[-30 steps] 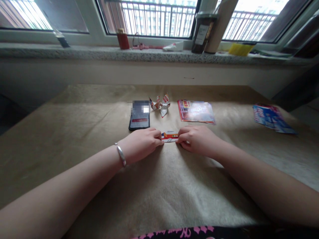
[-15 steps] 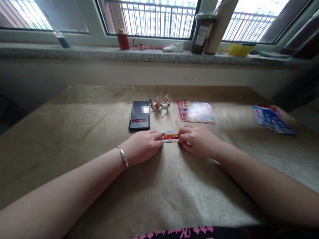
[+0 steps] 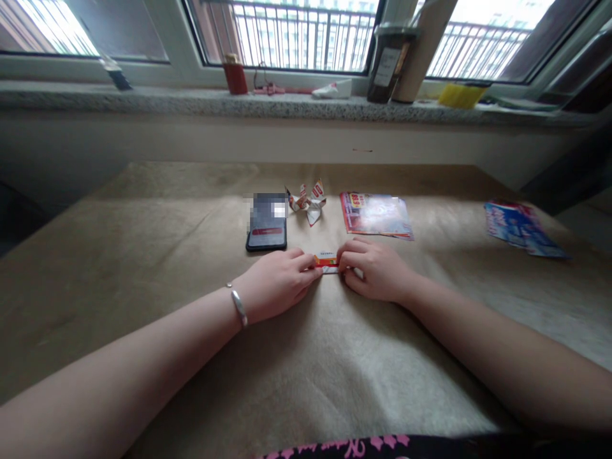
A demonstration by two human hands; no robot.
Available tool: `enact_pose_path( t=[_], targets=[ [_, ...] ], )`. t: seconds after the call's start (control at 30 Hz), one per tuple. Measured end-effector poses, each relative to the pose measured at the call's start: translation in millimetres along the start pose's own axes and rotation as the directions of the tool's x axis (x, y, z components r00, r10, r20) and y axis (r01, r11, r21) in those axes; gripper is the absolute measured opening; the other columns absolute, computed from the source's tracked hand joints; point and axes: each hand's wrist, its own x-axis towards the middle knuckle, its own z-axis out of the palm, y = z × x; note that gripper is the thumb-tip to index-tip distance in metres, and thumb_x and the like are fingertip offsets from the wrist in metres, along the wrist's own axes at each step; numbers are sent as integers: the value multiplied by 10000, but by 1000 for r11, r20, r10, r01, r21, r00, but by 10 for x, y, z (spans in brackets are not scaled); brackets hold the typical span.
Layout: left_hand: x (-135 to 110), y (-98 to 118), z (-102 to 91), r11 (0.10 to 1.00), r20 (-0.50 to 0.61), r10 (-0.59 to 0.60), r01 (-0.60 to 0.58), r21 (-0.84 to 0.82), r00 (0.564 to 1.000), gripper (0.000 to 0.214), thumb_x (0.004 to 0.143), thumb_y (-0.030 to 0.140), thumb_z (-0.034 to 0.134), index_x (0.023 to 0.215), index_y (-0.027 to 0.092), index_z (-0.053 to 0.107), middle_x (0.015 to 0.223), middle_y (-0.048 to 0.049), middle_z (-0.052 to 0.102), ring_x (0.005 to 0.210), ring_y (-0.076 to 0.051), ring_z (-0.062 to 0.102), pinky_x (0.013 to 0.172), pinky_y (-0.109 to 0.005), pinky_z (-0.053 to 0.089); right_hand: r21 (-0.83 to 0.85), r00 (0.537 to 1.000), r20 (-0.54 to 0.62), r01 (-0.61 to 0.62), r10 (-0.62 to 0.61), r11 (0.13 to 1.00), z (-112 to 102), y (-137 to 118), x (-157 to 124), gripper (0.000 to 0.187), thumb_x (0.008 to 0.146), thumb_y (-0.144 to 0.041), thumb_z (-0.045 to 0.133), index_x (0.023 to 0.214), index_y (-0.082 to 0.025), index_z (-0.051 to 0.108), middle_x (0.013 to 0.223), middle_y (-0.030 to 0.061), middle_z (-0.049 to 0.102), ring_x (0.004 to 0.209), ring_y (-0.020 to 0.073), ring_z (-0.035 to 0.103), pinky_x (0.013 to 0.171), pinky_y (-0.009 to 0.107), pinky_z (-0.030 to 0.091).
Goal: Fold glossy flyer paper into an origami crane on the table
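A small folded piece of printed paper [image 3: 329,262], white with orange and red bands, lies on the table between my hands. My left hand [image 3: 282,280], with a silver bracelet at its wrist, presses its fingers together on the paper's left end. At the right end, my right hand [image 3: 375,268] has its fingers curled and pinched on the paper. Both ends of the strip are hidden under the fingers. Just beyond my left hand a phone [image 3: 266,220] lies flat, its screen partly blurred. Beside the phone stands a folded paper figure [image 3: 308,201] with pointed tips.
A stack of printed leaflets [image 3: 377,215] lies beyond my right hand. More blue leaflets [image 3: 523,229] lie at the far right of the table [image 3: 143,223]. On the windowsill [image 3: 182,105] stand a red bottle [image 3: 235,76], a dark jar [image 3: 386,67] and a yellow object [image 3: 461,95].
My left fingers have slid a little to the right along the paper, and my right hand has shifted slightly left. Less of the strip shows between them.
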Motion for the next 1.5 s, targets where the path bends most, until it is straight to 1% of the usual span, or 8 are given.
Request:
enact_pose_path(
  t=[0.13,0.23,0.4,0.63,0.8,1.0,1.27,1.5],
  targets=[
    [6,19,7,1000,0,6,-6,16,1000,269,909,201,410,1074,150,616,953,-86,608,829,-193,541,712,-319,497,17,998,-55,-27,28,999,57,31,9,214,816,-122,482,917,-176,662,975,75,646,858,174,577,760,304,475],
    [6,18,33,1000,-9,10,-10,27,1000,269,907,199,411,1091,149,600,952,-83,604,836,-195,538,718,-317,493,38,998,-48,-49,51,998,93,55,16,254,839,-115,474,990,-186,666,999,74,652,913,175,580,812,319,476],
    [-12,-2,65,999,-20,22,-21,33,1000,314,917,220,411,1207,185,526,1006,-74,595,876,-191,530,748,-309,482,80,997,-43,-63,66,995,112,77,17,205,846,-163,503,940,-176,685,927,75,655,859,165,578,801,314,478],
    [-28,-14,61,1000,-44,-9,10,25,999,300,900,230,448,1182,258,544,1008,-59,572,890,-192,516,753,-311,465,95,998,-17,-64,66,993,57,46,17,200,763,-83,525,819,-197,679,828,45,642,803,167,552,762,314,464],
    [-12,-15,84,1000,-51,-3,2,-24,999,272,889,197,439,1123,200,577,944,-69,575,818,-174,515,724,-297,469,110,999,-11,-31,33,993,37,34,36,214,786,-96,520,916,-200,653,1079,61,644,1012,195,540,924,378,427],
    [-6,-24,92,995,-103,-36,26,-101,994,285,900,185,411,1118,213,592,972,-76,591,908,-181,536,787,-321,483,76,1000,-12,-9,10,997,57,85,33,289,844,-76,424,957,-200,659,980,59,662,935,188,535,878,363,440],
    [-2,-35,92,991,-105,-94,83,-101,990,270,907,270,439,1117,221,602,961,-65,607,866,-182,549,754,-322,482,71,1000,10,11,-12,997,49,75,23,327,747,-79,535,1018,-206,665,922,69,639,890,201,520,836,364,447],
    [10,-54,88,972,-90,-138,118,-205,986,262,914,304,446,1088,191,605,1035,-73,625,932,-185,568,838,-345,475,0,997,-13,70,-70,998,46,103,16,155,856,-236,546,923,-215,684,914,60,657,877,189,526,824,350,448]
  ],
)
